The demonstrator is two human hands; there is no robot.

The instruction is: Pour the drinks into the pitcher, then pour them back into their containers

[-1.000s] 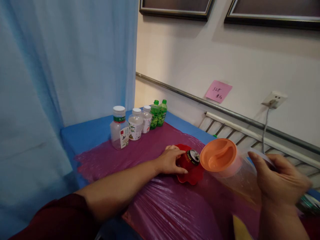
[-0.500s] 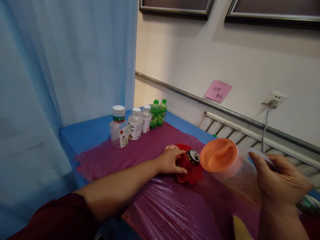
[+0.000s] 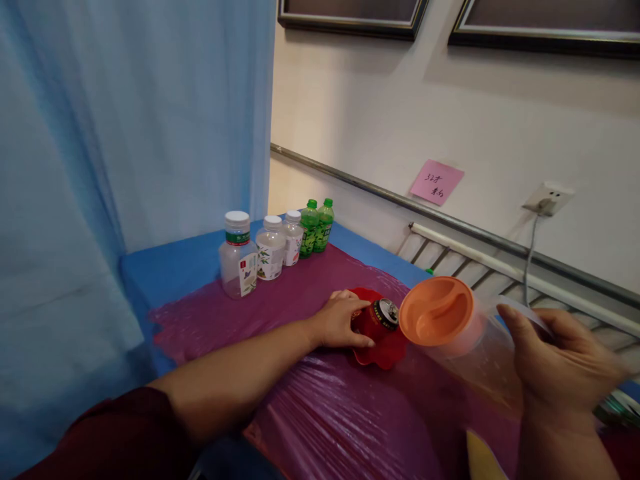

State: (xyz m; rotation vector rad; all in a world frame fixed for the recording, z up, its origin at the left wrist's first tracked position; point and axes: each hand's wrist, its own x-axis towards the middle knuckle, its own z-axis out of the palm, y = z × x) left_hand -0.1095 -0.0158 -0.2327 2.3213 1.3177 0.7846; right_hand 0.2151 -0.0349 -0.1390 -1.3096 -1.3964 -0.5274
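My left hand (image 3: 341, 320) rests on the purple-covered table (image 3: 320, 413), fingers curled round a small dark-red can (image 3: 379, 317) that stands in a red scalloped dish (image 3: 385, 353). My right hand (image 3: 563, 363) grips the handle of a clear plastic pitcher (image 3: 475, 357) with an orange lid (image 3: 436, 311). The pitcher is tilted, and its lid end points toward the can, close beside it.
Three clear white-capped bottles (image 3: 238, 255) and two green bottles (image 3: 316, 225) stand in a row at the table's far left. A blue curtain (image 3: 125, 120) hangs on the left. On the wall behind are a pink note (image 3: 436, 182), a socket (image 3: 548, 199) and a rail.
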